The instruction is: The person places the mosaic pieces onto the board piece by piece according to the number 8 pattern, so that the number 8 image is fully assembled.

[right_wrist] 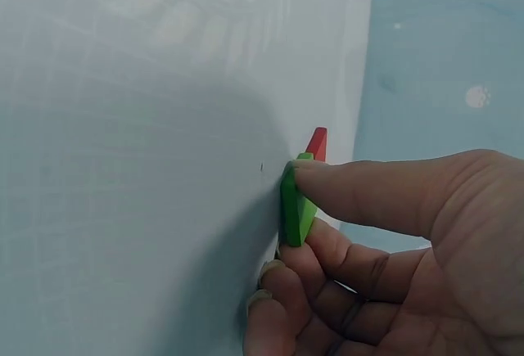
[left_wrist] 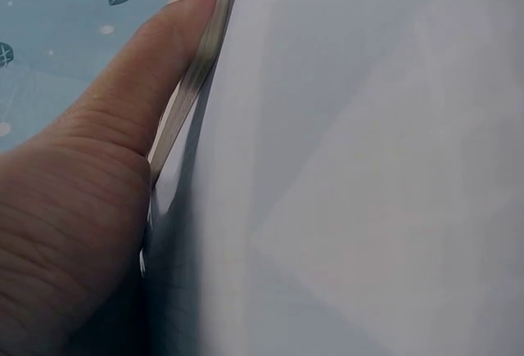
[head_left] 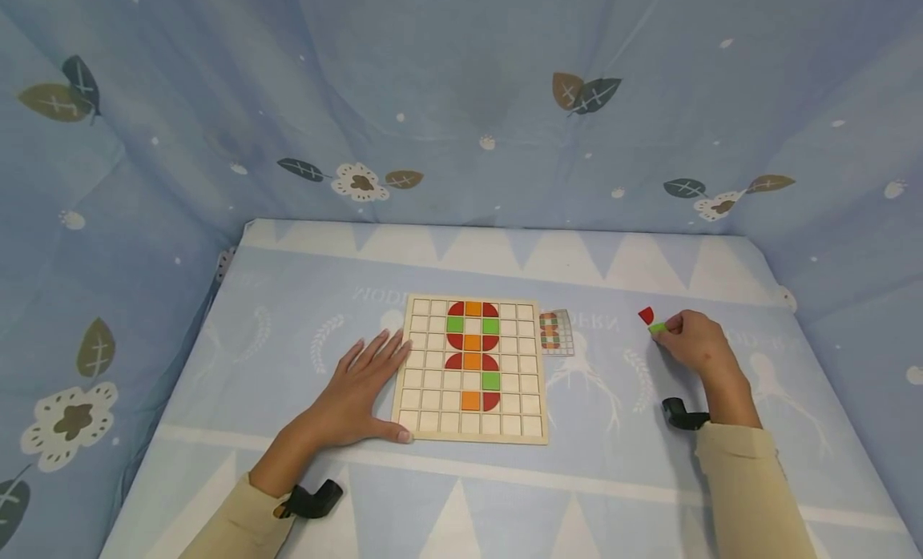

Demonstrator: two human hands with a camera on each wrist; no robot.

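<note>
Between thumb and fingers my right hand [head_left: 698, 344] pinches a green square tile [right_wrist: 300, 200], low over the cloth to the right of the board. Just beyond it lies a red quarter-round tile [head_left: 646, 315]. My left hand [head_left: 360, 387] lies spread with fairly straight fingers at the left edge of the wooden grid board [head_left: 522, 383]; its thumb [left_wrist: 168, 53] reaches along the board's near corner. Red, green and orange tiles fill several middle cells of the board, among them an orange tile [head_left: 471, 400] and a green tile [head_left: 490, 380] in the lower rows.
A small pattern card [head_left: 566, 333] with a printed grid lies against the board's upper right side. Blue and white cloth [head_left: 613, 479] covers the table. Blue curtains [head_left: 461, 102] with leaf prints rise behind it and at both sides.
</note>
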